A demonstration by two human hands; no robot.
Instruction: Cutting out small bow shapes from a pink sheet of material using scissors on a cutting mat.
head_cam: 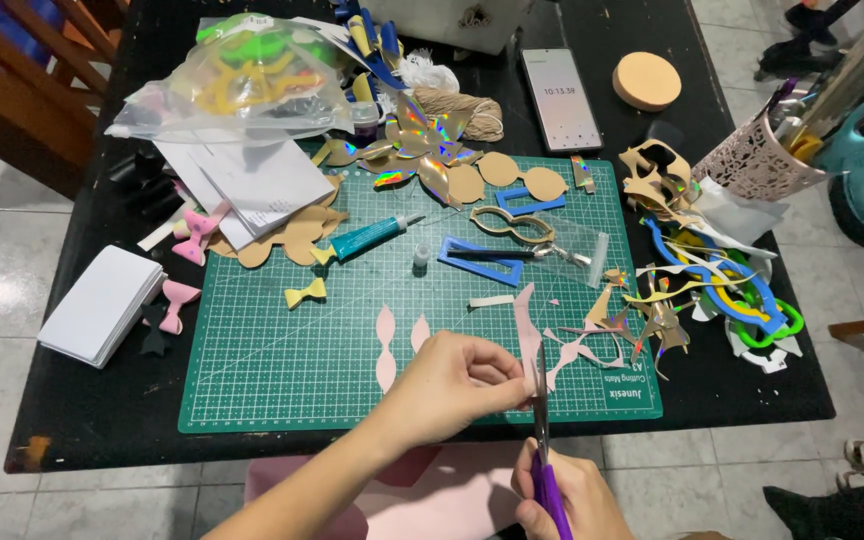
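My left hand (452, 385) pinches a pink foam strip (526, 330) between closed fingers (497, 378), holding it upright over the near edge of the green cutting mat (282, 350). My right hand (567, 500) has its fingers wrapped around the purple scissors (544, 455), whose blades point up at the strip's lower end. Two pink cut-outs (399, 345) lie on the mat just left of my hand. A glue tube (362, 238) rests farther up on the dark surface (102, 410).

Bare green mat (282, 350) beside pink cutouts (386, 345)
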